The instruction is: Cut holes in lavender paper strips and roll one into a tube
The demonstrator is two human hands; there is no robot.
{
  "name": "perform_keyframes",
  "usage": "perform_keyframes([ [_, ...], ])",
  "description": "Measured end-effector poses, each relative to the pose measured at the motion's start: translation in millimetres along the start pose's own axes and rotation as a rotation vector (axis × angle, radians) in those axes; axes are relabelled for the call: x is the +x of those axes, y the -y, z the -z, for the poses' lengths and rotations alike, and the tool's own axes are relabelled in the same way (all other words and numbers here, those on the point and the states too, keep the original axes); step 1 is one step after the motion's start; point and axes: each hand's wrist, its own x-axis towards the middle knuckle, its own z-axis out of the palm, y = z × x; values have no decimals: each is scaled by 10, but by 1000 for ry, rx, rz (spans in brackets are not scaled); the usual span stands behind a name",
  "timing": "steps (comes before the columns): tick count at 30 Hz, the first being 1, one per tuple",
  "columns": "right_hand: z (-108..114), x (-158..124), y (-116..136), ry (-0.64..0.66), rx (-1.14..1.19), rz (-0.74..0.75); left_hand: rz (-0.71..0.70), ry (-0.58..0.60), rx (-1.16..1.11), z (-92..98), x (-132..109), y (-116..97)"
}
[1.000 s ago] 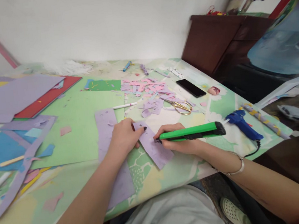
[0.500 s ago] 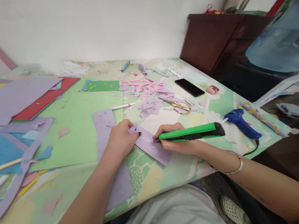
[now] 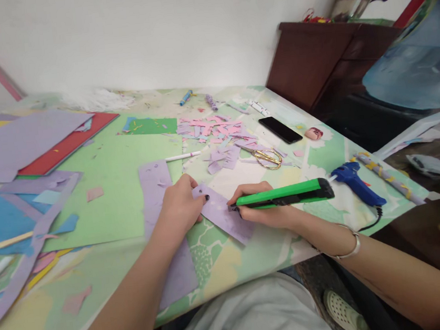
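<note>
My left hand (image 3: pixel 180 204) is closed on the upper left corner of a small lavender sheet (image 3: pixel 225 212), its thumb on top. My right hand (image 3: pixel 262 202) grips a green utility knife (image 3: pixel 285 194) like a pen, with the black tip end at the middle of that sheet. Whether the blade touches the sheet is hidden by my fingers. A longer lavender strip (image 3: pixel 173 276) lies under my left wrist, partly over a large light-green sheet (image 3: pixel 114 214).
Pink and lavender scraps (image 3: pixel 211 129), gold-handled scissors (image 3: pixel 265 159) and a black phone (image 3: pixel 280 129) lie beyond my hands. On the right are a blue glue gun (image 3: pixel 359 183) and a decorated stick (image 3: pixel 388 177). Stacked coloured sheets (image 3: pixel 23 145) lie at the left.
The whole view has shifted very slightly. Both hands, the utility knife and the lavender sheet keep nearly the same places relative to one another.
</note>
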Motion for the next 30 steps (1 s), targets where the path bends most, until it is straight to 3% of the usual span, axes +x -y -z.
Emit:
perform_keyframes([
  [7, -3, 0, 8, -18, -6, -25, -58, 26, 34, 48, -42, -37],
  [13, 22, -14, 44, 8, 5, -51, 1, 180, -74, 140, -135, 22],
  [17, 13, -29, 65, -15, -71, 24, 51, 233, -25, 191, -172, 34],
  [25, 24, -24, 55, 0, -80, -33, -87, -41, 440, 138, -67, 36],
  [30, 25, -18, 10, 28, -40, -16, -160, 16, 584, 84, 0, 89],
])
